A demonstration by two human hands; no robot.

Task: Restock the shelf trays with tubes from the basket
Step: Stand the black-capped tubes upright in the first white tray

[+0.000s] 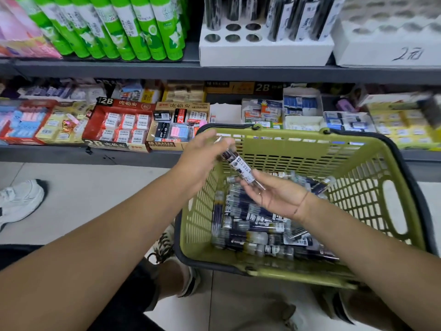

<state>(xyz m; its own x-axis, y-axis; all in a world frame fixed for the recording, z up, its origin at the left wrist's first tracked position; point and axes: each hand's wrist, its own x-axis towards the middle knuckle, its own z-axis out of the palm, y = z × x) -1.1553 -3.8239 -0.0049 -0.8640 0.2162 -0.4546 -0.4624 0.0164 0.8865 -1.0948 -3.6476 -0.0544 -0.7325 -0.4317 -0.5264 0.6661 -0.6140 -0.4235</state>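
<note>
In the head view, a held tube [238, 167] is seen as a slim clear cylinder with a dark core, wrapped in a white and dark blue printed label and closed by a clear cap at its lower end. It is tilted, with the upper end toward the left and the lower end toward the right, and is kept above the near left part of a green basket [298, 149] with a dark rim. On the basket floor, many loose tubes [257, 223] of the same kind are piled crosswise. The lower end of the held tube is pinched between the thumb and fingertips of the right hand [276, 197], which is turned palm up over the pile, with a thin thread band [301, 203] round the wrist. The left hand [202, 161] is reached in from the left with its fingers spread loosely at the tube's upper end. These fingers are blurred, so it cannot be told whether the tube is gripped or only touched there. On the upper shelf a white tray [265, 50] with round holes is stood; dark tubes are set upright in its right side and back row, and several holes at the front left are unfilled. A second tray [381, 44] to its right is smeared and hard to read. Green tubes [133, 27] are leaned at the upper left, cut off by the frame, and eraser boxes [119, 123] are lined up on the lower shelf. A white shoe [19, 201] is partly cut off at the left edge.
</note>
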